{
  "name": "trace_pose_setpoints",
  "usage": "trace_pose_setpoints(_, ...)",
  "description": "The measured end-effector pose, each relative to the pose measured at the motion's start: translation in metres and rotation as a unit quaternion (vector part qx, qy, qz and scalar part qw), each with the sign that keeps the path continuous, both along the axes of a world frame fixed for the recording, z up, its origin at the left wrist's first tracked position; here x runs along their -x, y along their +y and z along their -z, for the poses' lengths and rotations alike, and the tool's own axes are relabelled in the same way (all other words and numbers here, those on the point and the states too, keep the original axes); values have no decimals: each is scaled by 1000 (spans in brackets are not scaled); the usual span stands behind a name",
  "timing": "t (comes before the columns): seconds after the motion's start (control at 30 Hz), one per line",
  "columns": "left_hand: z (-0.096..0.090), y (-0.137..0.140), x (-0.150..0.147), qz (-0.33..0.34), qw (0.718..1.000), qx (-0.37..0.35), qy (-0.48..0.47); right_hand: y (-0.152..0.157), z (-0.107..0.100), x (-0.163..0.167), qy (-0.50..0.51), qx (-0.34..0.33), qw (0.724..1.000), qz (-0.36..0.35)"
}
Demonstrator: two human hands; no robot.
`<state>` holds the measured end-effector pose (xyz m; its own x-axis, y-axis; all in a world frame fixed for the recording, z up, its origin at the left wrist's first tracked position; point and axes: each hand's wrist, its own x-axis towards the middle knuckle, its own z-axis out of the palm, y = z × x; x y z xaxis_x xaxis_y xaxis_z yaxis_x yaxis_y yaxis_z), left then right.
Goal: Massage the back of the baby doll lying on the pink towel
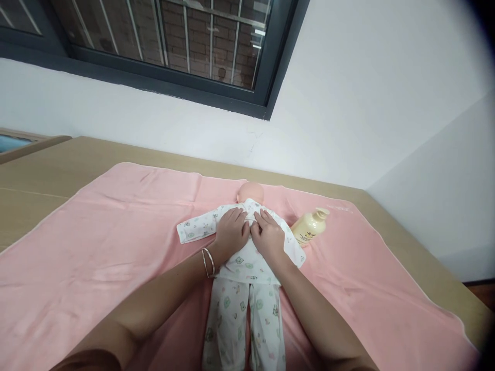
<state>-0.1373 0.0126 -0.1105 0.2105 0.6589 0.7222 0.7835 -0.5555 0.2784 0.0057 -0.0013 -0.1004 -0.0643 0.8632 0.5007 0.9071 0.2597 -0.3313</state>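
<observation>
A baby doll (250, 192) in a white patterned top (247, 263) and matching trousers (231, 304) lies stretched out on a pink mat. Its head points away from me, and no face shows on the smooth part I see. My left hand (231, 231) rests on the upper body left of the middle, fingers laid over the cloth below the neck. Mirroring it, my right hand (269, 233) lies on the right half. The thumbs point forward close together, a narrow gap between them. Both hands hide part of the top. The doll's left-side sleeve (197, 228) sticks out sideways.
A pale yellow pump bottle (310, 226) lies tilted beside the right-side sleeve. The pink mat (116, 247) covers most of the wooden table (42, 170). Behind it rise a white wall (328, 103) and a dark-framed window (266, 98) with bars outside.
</observation>
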Motion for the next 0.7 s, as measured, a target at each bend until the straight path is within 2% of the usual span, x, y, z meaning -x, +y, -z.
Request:
trace_pose_setpoints(0.33,1,3,1,-16,999,42,23,7,2,-4,44,72,996,-38)
trace_pose_setpoints(0.7,2,4,1,-14,999,28,26,8,2,-4,32,60,997,-34)
